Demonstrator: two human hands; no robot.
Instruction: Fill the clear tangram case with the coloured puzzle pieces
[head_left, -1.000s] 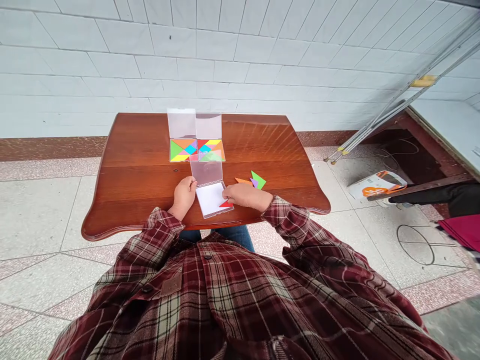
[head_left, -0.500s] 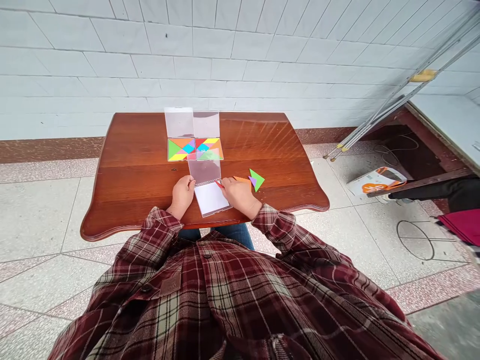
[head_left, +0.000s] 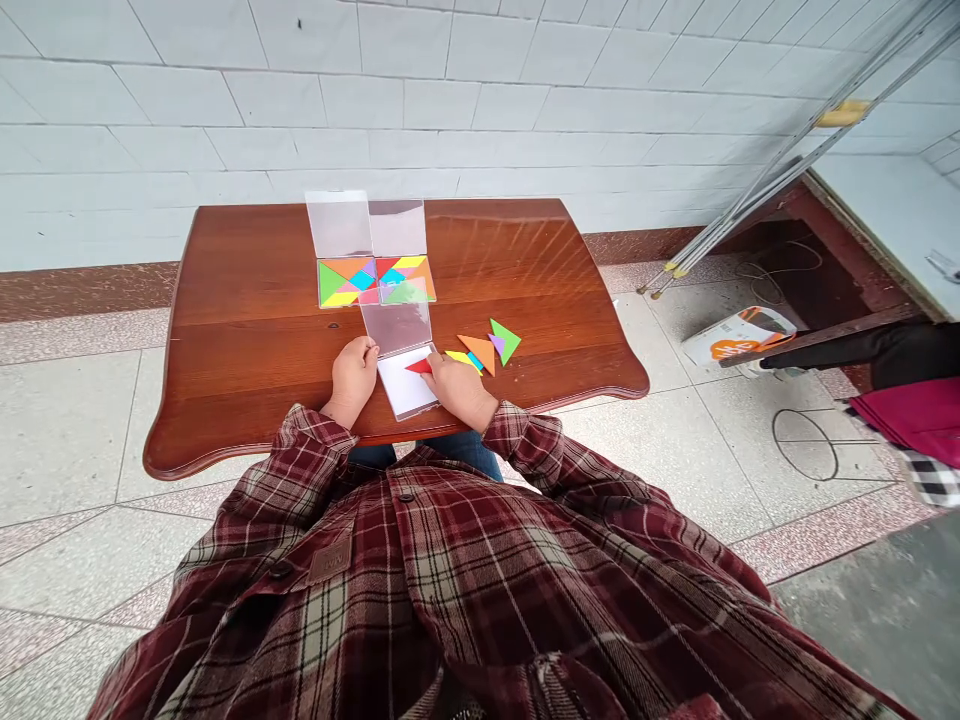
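The table (head_left: 240,300) is glossy varnished wood, with a bright sheen along its top. The case (head_left: 396,328) is smooth, clear plastic, while the tangram pieces (head_left: 477,352) have a flat, matt finish, either plastic or card. The shirt (head_left: 465,570) is soft woven cloth, and the wall tiles (head_left: 375,110) look smooth and glazed.

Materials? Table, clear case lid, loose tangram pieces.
The table looks like varnished hardwood: visible grain, glossy glare. The clear case lid looks like rigid transparent plastic: see-through, with a sheen. The loose tangram pieces look like thin, flat, solid-coloured plastic or card; the view can't settle which.
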